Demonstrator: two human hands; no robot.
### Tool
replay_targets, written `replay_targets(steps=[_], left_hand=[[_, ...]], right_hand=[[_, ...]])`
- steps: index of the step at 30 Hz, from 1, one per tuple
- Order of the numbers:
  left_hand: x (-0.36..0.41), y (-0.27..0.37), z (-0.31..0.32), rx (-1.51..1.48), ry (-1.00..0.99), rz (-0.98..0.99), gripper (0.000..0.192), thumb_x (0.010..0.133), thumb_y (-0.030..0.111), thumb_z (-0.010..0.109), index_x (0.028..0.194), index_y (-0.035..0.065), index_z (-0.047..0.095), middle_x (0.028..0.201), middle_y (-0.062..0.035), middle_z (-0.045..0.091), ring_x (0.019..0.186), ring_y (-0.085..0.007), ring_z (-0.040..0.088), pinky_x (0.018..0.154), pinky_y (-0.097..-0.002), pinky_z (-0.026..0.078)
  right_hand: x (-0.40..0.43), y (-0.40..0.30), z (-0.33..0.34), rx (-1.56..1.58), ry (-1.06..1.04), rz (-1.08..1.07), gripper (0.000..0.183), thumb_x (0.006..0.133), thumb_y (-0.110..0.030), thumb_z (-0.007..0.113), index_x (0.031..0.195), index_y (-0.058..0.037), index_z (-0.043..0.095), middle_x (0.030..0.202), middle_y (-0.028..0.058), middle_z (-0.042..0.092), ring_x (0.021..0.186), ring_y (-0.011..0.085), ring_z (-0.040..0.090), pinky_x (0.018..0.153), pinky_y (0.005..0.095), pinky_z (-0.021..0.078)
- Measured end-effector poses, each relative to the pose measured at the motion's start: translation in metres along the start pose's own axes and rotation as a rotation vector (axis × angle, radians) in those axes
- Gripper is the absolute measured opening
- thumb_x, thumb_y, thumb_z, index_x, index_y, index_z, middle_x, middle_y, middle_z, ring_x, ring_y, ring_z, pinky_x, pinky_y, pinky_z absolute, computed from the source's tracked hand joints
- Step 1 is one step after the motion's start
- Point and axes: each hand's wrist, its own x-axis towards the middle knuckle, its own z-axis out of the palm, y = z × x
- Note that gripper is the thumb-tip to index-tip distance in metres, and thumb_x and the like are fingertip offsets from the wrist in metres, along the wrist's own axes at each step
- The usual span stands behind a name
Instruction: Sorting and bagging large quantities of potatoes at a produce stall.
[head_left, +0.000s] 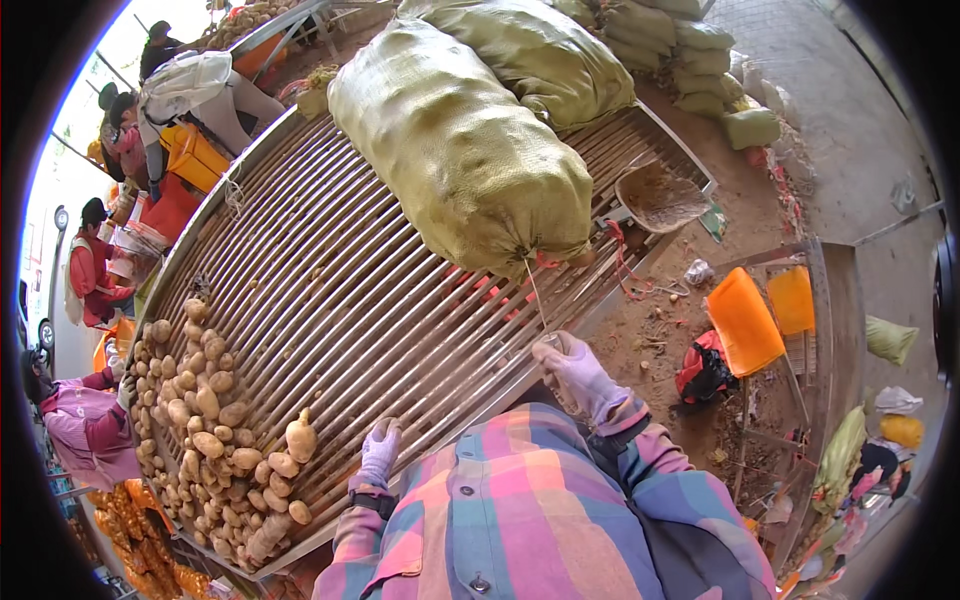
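A full woven sack (457, 150), yellow-green and tied at its near end, lies on the slatted metal table (337, 247). A thin string (537, 292) runs taut from its gathered mouth to my right hand (574, 375), which wears a pale purple glove and pinches the string's end. My left hand (381, 450), gloved alike, is at the table's near edge with its fingers curled; whether it grips the edge cannot be told. To its left, potatoes (217, 427) lie heaped on the slats.
A second full sack (540, 60) lies behind the first. A dirty scoop (660, 196) rests on the right corner. People stand along the left side, one (90, 427) by the potatoes. Stacked sacks (701, 67) stand at the back right; an orange cloth or bag (744, 322) hangs at right.
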Motion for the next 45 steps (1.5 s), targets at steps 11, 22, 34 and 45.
replay_targets(steps=[11, 22, 34, 45], left_hand=[[-0.010, -0.079, 0.001, -0.181, 0.061, -0.180, 0.037, 0.085, 0.031, 0.051, 0.106, 0.0024, 0.061, 0.085, -0.0075, 0.063, 0.081, -0.0176, 0.057, 0.072, -0.0311, 0.046], [-0.019, -0.116, 0.003, -0.616, 0.142, -0.243, 0.037, 0.085, 0.038, 0.054, 0.100, 0.0047, 0.061, 0.083, -0.0080, 0.063, 0.067, -0.0161, 0.058, 0.057, -0.0285, 0.044], [0.013, -0.124, -0.007, -0.738, -0.007, -0.295, 0.026, 0.086, 0.035, 0.050, 0.084, 0.0108, 0.060, 0.073, 0.0001, 0.057, 0.055, -0.0090, 0.045, 0.046, -0.0245, 0.034], [0.051, -0.056, -0.047, -0.296, 0.158, 0.097, 0.038, 0.086, 0.034, 0.054, 0.099, -0.0001, 0.061, 0.083, -0.0082, 0.061, 0.078, -0.0163, 0.054, 0.072, -0.0306, 0.044]], right_hand=[[0.071, -0.065, 0.004, -0.449, 0.079, -0.022, 0.052, 0.085, -0.053, 0.051, 0.083, -0.0014, 0.055, 0.055, 0.0049, 0.052, 0.040, 0.0134, 0.051, 0.038, 0.0271, 0.0404], [0.012, 0.044, -0.055, -0.771, 0.260, -0.196, 0.045, 0.084, -0.046, 0.055, 0.081, -0.0020, 0.060, 0.064, 0.0104, 0.060, 0.057, 0.0203, 0.059, 0.060, 0.0369, 0.0487], [0.078, -0.031, -0.012, -0.856, 0.246, -0.176, 0.050, 0.086, -0.051, 0.052, 0.078, -0.0016, 0.054, 0.054, 0.0070, 0.054, 0.040, 0.0141, 0.050, 0.038, 0.0276, 0.0385], [-0.002, -0.027, 0.008, -0.438, 0.197, 0.087, 0.036, 0.087, -0.040, 0.055, 0.085, -0.0041, 0.052, 0.064, 0.0065, 0.055, 0.041, 0.0126, 0.049, 0.038, 0.0260, 0.0404]])
